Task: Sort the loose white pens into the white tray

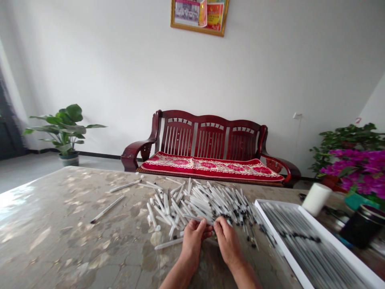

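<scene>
My left hand (194, 237) and my right hand (227, 242) are close together at the near side of a heap of pen parts. A slim whitish pen (192, 218) runs between them, pinched by the thumb and fingers of each hand. Its right end is mostly hidden by my right fingers. The heap (204, 200) holds many white translucent barrels and caps, with black-tipped pieces on its right side. One white barrel (169, 243) lies just left of my left wrist. Two separate pens, one (107, 209) nearer and one (125, 186) farther, lie to the left.
A white tray (278, 233) filled with rows of pens stands at the right. Beyond it are a white paper roll (317, 199), a dark cup (362, 226) and purple flowers (357, 168). A red wooden bench (210, 136) stands behind the patterned table (75, 245).
</scene>
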### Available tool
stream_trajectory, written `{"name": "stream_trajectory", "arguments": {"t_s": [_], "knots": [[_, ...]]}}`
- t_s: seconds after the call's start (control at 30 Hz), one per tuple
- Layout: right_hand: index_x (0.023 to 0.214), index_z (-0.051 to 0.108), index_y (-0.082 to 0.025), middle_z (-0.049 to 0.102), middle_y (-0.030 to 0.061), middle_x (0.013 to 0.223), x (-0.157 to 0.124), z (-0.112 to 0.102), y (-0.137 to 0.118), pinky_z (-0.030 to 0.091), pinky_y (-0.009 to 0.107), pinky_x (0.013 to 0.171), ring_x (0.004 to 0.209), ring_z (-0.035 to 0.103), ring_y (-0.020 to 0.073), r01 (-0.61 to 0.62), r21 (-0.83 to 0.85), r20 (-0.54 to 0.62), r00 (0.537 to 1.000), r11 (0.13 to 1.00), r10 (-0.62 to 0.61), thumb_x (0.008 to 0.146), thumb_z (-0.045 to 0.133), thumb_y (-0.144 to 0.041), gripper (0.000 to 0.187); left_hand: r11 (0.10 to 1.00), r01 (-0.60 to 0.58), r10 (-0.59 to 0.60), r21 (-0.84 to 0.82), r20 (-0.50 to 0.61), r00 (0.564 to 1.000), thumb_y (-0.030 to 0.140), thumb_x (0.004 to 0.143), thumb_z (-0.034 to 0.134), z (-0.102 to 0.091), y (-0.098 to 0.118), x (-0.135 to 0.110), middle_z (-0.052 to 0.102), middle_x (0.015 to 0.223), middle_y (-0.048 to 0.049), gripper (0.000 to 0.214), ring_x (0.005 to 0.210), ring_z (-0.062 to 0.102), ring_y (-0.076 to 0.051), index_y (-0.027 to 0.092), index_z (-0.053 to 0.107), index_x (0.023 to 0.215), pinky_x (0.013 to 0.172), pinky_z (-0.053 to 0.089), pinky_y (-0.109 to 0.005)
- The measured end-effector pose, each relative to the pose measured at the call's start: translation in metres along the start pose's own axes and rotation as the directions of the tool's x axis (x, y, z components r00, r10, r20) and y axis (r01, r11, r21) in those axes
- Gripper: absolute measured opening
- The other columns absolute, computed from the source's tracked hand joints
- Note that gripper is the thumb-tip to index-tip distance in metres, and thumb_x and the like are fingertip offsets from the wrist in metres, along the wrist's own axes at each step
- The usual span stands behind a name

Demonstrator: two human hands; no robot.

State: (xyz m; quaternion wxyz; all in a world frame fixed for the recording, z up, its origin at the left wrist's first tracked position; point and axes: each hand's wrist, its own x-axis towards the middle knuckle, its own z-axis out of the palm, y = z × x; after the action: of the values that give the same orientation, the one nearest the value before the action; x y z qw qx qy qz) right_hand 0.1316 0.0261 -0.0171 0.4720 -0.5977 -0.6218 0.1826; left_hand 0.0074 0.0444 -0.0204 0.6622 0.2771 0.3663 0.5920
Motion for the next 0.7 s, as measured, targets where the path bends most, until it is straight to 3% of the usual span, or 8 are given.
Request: {"name": "stream_trajectory", "arguments": {"t_s": [0.13, 0.3, 0.47, 0.7], "knots": [[0.067, 0.058, -0.027, 0.064, 0.0016, 0.060, 0.0006, 0.0020, 0.0024, 0.038, 0.029, 0.055, 0.058, 0.059, 0.0203, -0.039, -0.001, -0.012, 0.999, 0.999, 0.039, 0.092, 0.040, -0.053, 0.041, 1.000, 0.001, -0.001, 0.010, 0.012, 1.000, 0.047, 0.051, 0.088, 0.0001, -0.0017, 0.0008, 0.071, 0.059, -0.0032, 0.043, 0.055, 0.066, -0.017, 0.016, 0.064, 0.069, 0.055, 0.052, -0.026], [0.075, 0.058, -0.026, 0.066, 0.0006, 0.066, -0.0001, 0.0032, 0.0028, 0.042, 0.027, 0.058, 0.064, 0.062, 0.0192, 0.005, 0.010, 0.016, 1.000, 1.000, -0.006, 0.093, 0.043, -0.052, 0.035, 1.000, 0.001, -0.001, 0.007, -0.012, 1.000, 0.050, 0.047, 0.088, 0.0003, -0.0025, 0.0024, 0.070, 0.057, -0.0029, 0.046, 0.056, 0.067, -0.017, 0.017, 0.062, 0.063, 0.055, 0.053, -0.026], [0.068, 0.058, -0.024, 0.066, 0.0030, 0.063, -0.0012, 0.0038, 0.0033, 0.041, 0.027, 0.056, 0.060, 0.061, 0.0187, -0.031, -0.031, -0.003, 1.000, 0.999, 0.030, 0.095, 0.033, -0.055, 0.048, 1.000, 0.001, -0.002, 0.007, 0.008, 1.000, 0.054, 0.042, 0.088, 0.0000, -0.0022, 0.0024, 0.068, 0.055, -0.0009, 0.051, 0.053, 0.065, -0.016, 0.016, 0.063, 0.065, 0.054, 0.052, -0.026], [0.072, 0.059, -0.024, 0.066, 0.0022, 0.067, -0.0008, 0.0087, 0.0078, 0.042, 0.026, 0.060, 0.064, 0.061, 0.0183, -0.047, 0.050, 0.006, 0.999, 0.998, 0.046, 0.092, 0.041, -0.052, 0.040, 1.000, 0.006, -0.006, -0.017, 0.000, 1.000, 0.052, 0.040, 0.090, -0.0001, -0.0011, 0.0021, 0.070, 0.057, -0.0007, 0.053, 0.057, 0.067, -0.017, 0.016, 0.065, 0.069, 0.054, 0.053, -0.025]]}}
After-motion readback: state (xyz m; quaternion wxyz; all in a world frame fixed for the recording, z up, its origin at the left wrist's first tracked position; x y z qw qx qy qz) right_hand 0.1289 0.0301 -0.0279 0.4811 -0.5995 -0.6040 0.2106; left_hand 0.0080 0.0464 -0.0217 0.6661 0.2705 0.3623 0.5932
